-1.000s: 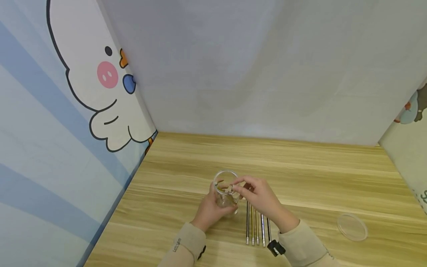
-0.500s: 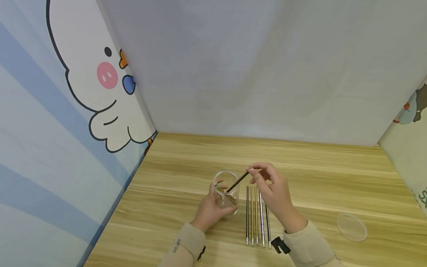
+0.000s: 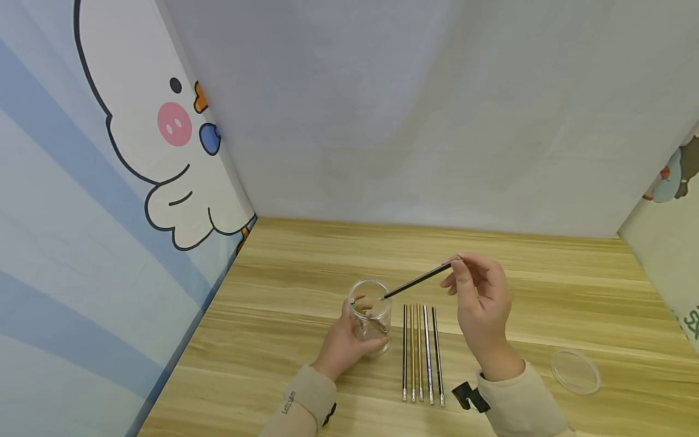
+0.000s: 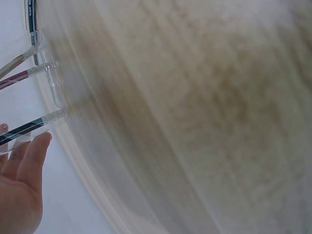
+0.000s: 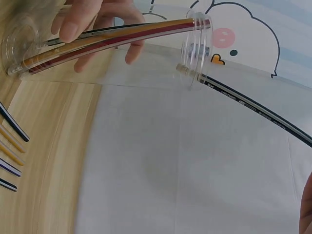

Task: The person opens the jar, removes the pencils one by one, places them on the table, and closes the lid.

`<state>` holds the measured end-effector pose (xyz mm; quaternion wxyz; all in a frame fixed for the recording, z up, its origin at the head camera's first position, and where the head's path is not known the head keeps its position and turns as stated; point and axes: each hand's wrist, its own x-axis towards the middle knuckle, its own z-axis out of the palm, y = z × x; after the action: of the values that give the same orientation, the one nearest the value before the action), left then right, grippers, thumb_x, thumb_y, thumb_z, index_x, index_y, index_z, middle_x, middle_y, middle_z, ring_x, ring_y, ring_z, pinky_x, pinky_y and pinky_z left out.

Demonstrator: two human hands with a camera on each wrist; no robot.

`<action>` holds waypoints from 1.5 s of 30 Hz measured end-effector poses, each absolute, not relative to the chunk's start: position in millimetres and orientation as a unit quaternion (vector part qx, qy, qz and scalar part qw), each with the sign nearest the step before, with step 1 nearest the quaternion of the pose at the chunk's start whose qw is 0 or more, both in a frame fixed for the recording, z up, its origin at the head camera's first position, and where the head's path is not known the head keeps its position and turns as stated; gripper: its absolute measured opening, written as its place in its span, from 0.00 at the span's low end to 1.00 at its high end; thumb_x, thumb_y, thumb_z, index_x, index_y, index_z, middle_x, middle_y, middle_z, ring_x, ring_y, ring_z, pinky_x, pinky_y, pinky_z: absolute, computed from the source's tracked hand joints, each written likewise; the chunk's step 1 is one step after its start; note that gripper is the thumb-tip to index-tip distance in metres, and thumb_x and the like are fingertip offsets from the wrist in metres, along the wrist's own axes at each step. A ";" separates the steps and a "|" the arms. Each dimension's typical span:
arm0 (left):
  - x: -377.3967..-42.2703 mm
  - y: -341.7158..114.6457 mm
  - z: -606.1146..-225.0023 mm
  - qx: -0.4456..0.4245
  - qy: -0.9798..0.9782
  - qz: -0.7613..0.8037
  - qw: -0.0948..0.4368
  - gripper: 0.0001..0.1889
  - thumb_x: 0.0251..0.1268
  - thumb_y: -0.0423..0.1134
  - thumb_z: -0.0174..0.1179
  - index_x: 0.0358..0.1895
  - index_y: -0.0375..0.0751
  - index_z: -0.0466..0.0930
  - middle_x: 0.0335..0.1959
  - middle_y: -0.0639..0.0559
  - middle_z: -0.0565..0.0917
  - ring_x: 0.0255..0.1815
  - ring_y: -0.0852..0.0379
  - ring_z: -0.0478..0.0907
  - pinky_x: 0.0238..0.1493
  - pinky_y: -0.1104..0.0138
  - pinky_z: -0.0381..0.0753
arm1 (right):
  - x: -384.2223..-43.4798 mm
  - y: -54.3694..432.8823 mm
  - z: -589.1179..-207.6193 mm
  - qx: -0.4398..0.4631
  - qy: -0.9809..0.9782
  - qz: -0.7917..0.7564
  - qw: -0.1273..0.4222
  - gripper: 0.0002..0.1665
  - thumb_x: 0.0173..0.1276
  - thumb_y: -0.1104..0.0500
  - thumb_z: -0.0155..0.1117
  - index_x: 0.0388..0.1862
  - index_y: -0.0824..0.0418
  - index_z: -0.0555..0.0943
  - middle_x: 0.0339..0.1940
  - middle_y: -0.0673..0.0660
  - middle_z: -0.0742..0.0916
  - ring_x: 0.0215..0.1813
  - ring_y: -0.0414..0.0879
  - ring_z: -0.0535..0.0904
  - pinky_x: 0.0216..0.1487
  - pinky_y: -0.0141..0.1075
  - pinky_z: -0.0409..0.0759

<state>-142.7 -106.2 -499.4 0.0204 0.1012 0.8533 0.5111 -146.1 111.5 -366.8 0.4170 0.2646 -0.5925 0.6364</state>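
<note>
Left hand is clamping round a clear jar, lower centre of the head view, thumb near side, fingers showing through the glassy wall. Whether the jar's base is touching the table, can't tell. Right hand, right of centre, is pinching a dark pencil at its upper end, thumb and finger together on it, other fingers bending loosely. That pencil is slanting down-left, its eraser end at the jar mouth; contact with the rim can't be told. Right wrist view is showing pale lettering on its barrel.

Inside the jar, same view, upper left: an orange pencil, a red pencil and another dark pencil are leaning along the wall.

A row of five pencils is lying side by side just right of the jar, eraser ends towards the bottom of the frame: dark, two yellowish, one pale, one dark. Round clear lid is lying flat, lower right, well apart from the jar. All this is sitting on or over a wood-grain table. Grey back wall is filling the top; cartoon panel is standing upper left. Left wrist view is mostly blurring out.
</note>
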 end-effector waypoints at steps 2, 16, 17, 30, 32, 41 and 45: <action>-142.6 -106.0 -499.6 0.101 0.855 0.509 0.020 0.50 0.48 0.47 0.77 0.73 0.48 0.55 0.66 0.50 0.77 0.63 0.43 0.77 0.65 0.44 0.75 | -146.3 114.2 -365.4 0.260 -0.567 0.657 0.424 0.18 0.73 0.66 0.58 0.43 0.86 0.70 0.40 0.48 0.87 0.27 0.33 0.81 0.28 0.21 0.77; -142.8 -106.2 -502.6 0.102 0.853 0.512 0.015 0.48 0.48 0.47 0.77 0.71 0.54 0.55 0.64 0.50 0.78 0.62 0.44 0.78 0.64 0.46 0.76 | -151.9 134.2 -363.1 0.185 -0.511 0.716 0.438 0.10 0.72 0.71 0.57 0.46 0.80 0.74 0.34 0.53 0.87 0.21 0.36 0.79 0.21 0.22 0.75; -142.7 -106.2 -502.6 0.102 0.853 0.512 0.014 0.48 0.48 0.47 0.77 0.71 0.55 0.55 0.64 0.50 0.78 0.62 0.44 0.78 0.64 0.46 0.76 | -152.6 135.8 -364.1 0.179 -0.517 0.716 0.434 0.10 0.72 0.72 0.57 0.46 0.80 0.75 0.34 0.52 0.87 0.20 0.36 0.78 0.21 0.22 0.75; -143.4 -106.3 -504.3 0.102 0.853 0.512 0.014 0.48 0.48 0.47 0.78 0.71 0.55 0.55 0.65 0.50 0.78 0.63 0.44 0.77 0.65 0.46 0.75 | -159.9 160.5 -386.6 0.038 -0.632 0.702 0.326 0.10 0.74 0.66 0.57 0.46 0.55 0.84 0.30 0.47 0.84 0.16 0.35 0.75 0.17 0.22 0.73; -144.3 -106.0 -505.3 0.102 0.852 0.513 0.014 0.49 0.48 0.48 0.78 0.71 0.55 0.55 0.65 0.49 0.78 0.63 0.44 0.77 0.65 0.45 0.75 | -160.4 163.0 -390.6 0.005 -0.663 0.684 0.303 0.11 0.75 0.63 0.57 0.46 0.51 0.83 0.31 0.46 0.83 0.16 0.35 0.75 0.17 0.22 0.74; -144.5 -106.4 -506.6 0.098 0.851 0.515 0.018 0.49 0.48 0.49 0.77 0.72 0.50 0.55 0.65 0.51 0.78 0.63 0.43 0.77 0.64 0.47 0.77 | -162.9 171.2 -415.7 -0.062 -0.744 0.641 0.181 0.07 0.76 0.59 0.57 0.48 0.56 0.80 0.29 0.41 0.81 0.17 0.35 0.74 0.18 0.25 0.75; -145.1 -106.0 -506.5 0.096 0.854 0.511 0.018 0.50 0.47 0.49 0.78 0.72 0.50 0.55 0.65 0.52 0.78 0.63 0.44 0.77 0.64 0.46 0.76 | -163.3 173.8 -427.7 -0.052 -0.784 0.606 0.124 0.15 0.76 0.57 0.56 0.53 0.65 0.78 0.29 0.40 0.81 0.18 0.35 0.75 0.19 0.28 0.76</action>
<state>-145.1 -106.0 -506.5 0.0182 0.0959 0.8540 0.5110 -163.3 173.8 -427.7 0.1241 -0.0524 -0.7841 0.6058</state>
